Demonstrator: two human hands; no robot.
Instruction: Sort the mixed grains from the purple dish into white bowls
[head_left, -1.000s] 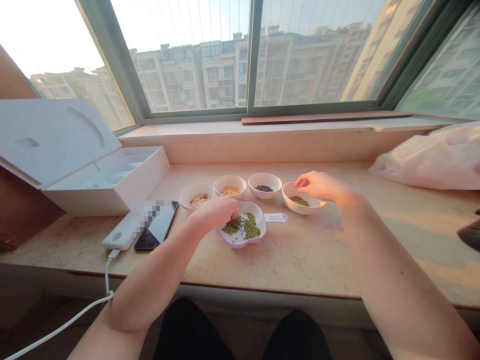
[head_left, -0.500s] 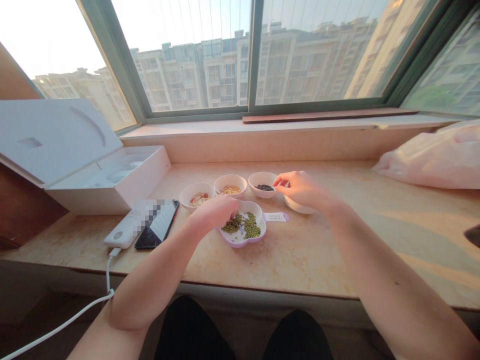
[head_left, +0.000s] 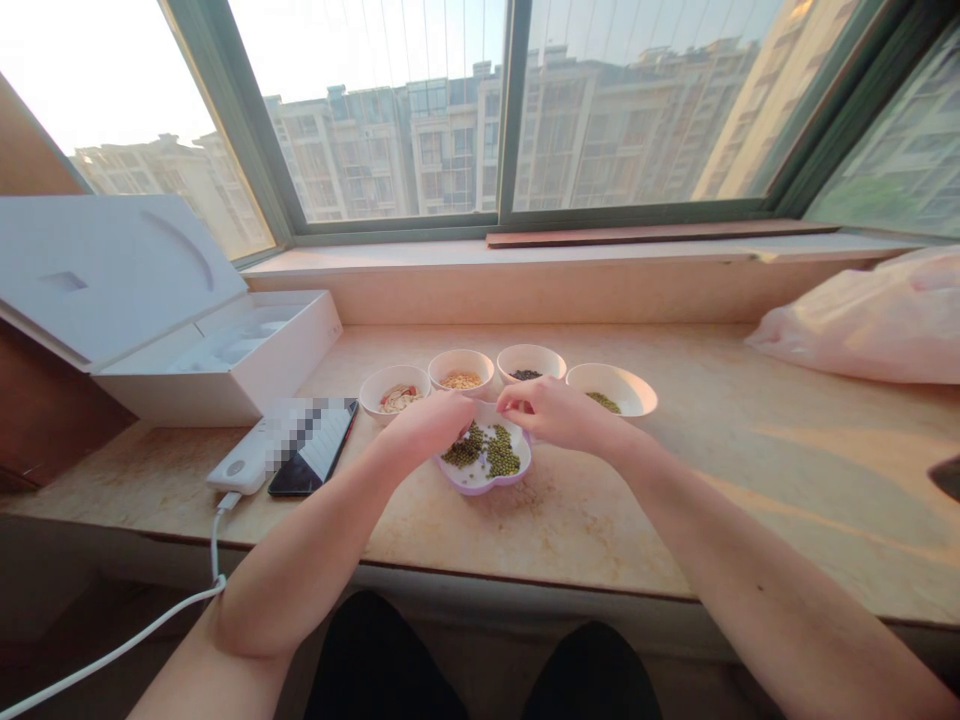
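Note:
A shallow white tray (head_left: 480, 481) with a lilac rim holds two patches of green beans (head_left: 503, 452) and a few strays. My left hand (head_left: 433, 422) reaches in over its left side, fingers curled down at the beans, fingertips partly hidden. Over the tray's upper right edge is my right hand (head_left: 551, 408), thumb and fingers drawn together; whatever they pinch is too small to make out. Behind it stands a white bowl of small black beans (head_left: 527, 375). Another white bowl (head_left: 634, 395), at the right, has green beans in it.
Two more white bowls stand in the row: one with yellowish grains (head_left: 461, 380), one with pale and reddish pieces (head_left: 397, 398). Leftward lie a phone (head_left: 319, 460), a white power bank (head_left: 244, 462) with cable, and an open white box (head_left: 285, 350). A plastic bag (head_left: 862, 325) sits far right.
My right hand has moved left and toward me, from beside the black-bean bowl to over the tray, now covering its handle. The right bowl is uncovered. My left hand stays at the tray.

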